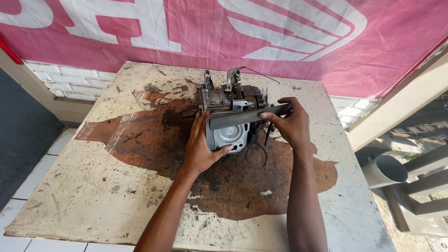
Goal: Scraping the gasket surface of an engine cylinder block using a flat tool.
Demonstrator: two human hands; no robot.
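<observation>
Greasy metal under both palms: your left hand (201,148) wraps the small engine block (228,114) mid-table, and your right hand (288,125) pinches the flat dark bar (247,116) across it. Oily fingers could let that bar slide off.

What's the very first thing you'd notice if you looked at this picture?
A grimy small engine sits in the middle of a worn, stained table, on a big dark rusty-brown patch. The left hand steadies its round grey front, while the right hand holds a flat dark metal bar across it. Behind the table hangs a bright pink-and-white banner.
</observation>
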